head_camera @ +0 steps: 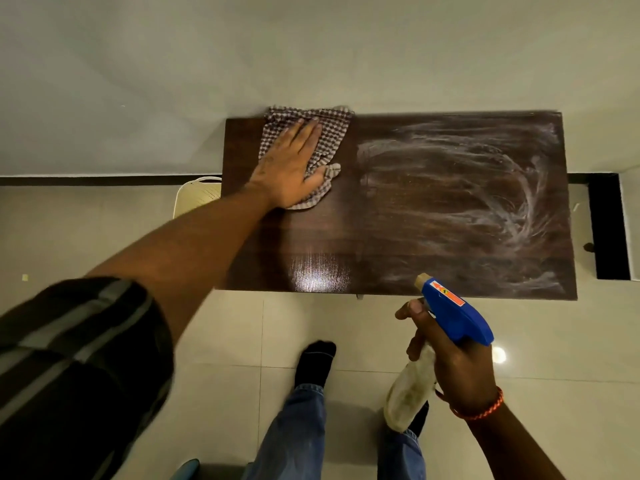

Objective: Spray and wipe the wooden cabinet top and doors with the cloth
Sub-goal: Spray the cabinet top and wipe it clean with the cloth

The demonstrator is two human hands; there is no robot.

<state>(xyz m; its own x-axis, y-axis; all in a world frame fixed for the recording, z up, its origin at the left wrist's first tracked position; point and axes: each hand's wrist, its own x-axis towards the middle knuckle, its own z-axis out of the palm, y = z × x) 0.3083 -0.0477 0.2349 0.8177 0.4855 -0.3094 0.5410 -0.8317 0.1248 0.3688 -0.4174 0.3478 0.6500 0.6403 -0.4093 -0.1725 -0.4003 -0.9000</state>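
Across the cabinet top [381,220]: I read this as the wiping step, with the top about half done. It is a dark, glossy wood-grain slab, rectangular, with a glare patch by its near edge. The doors are hidden from my view.
Smears [502,188]: whitish, swirled streaks cover the right half out to the right edge. I judge this to be the part left to wipe.
Cloth [332,133]: soft, chequered weave, rumpled, lying at the far left corner with one fold lapping over the far edge.
Spray bottle [450,317]: blue plastic trigger head on a cloudy translucent body, held off the cabinet top just past its near edge, nozzle toward the smears.
Left hand [287,168]: flat on the cloth, fingers straight, pressing down. The grip is wide, not clutching.
Right hand [457,368]: grip wrapped round the bottle neck, one finger at the trigger.
Next move: I would sweep the cloth rightward with steady pressure and overlapping passes. The slick surface should let it glide.
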